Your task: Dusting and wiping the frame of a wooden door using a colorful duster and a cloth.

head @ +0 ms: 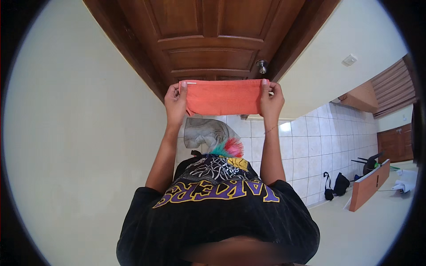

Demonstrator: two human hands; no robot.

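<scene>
An orange-red cloth is stretched flat between my two hands, in front of a wooden door. My left hand pinches its left end, the thumb on top near a small white tag. At the right end, my right hand grips the cloth between thumb and fingers. Below the cloth, a colourful bristly object in red, pink and green shows just beyond my shirt; what holds it is hidden. A grey crumpled cloth lies on the tiled floor.
The brown panelled door has a metal knob on its right side. Pale walls stand on both sides, with a switch on the right one. Farther right are black bags, a wooden board and a cardboard box.
</scene>
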